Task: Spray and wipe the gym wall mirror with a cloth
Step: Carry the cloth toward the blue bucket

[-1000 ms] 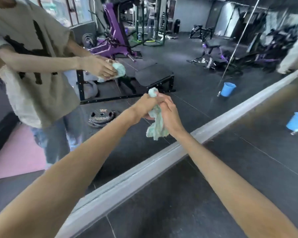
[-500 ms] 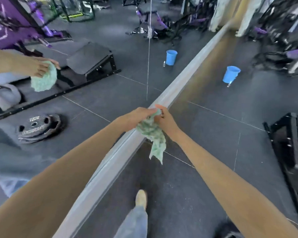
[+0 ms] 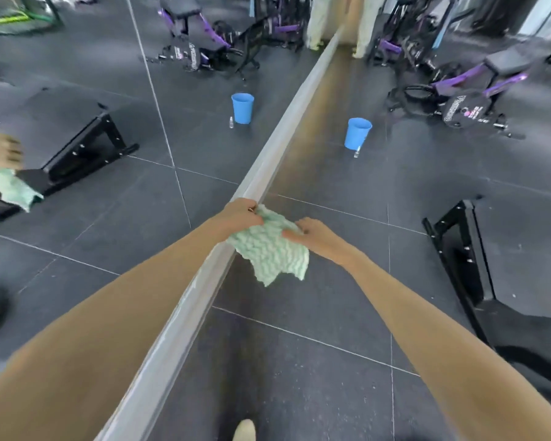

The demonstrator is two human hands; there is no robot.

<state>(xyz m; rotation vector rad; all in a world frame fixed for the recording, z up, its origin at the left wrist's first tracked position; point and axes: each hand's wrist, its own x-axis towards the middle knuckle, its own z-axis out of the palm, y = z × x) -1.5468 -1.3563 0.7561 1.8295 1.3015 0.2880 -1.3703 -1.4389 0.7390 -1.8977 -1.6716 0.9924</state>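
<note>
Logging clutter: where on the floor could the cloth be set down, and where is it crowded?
Bare floor lies between the mirror's base strip and the black bench, below the held cloth, and on toward the blue bucket. Crowded: the small bottle by the bucket, purple machines beyond.

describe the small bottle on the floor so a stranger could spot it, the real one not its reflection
A pale strip edges the mirror at the dark floor. Right of it stands a blue bucket, and the bottle stands at its near side. It is small and clear, and its twin left of the strip is only a reflection.
</note>
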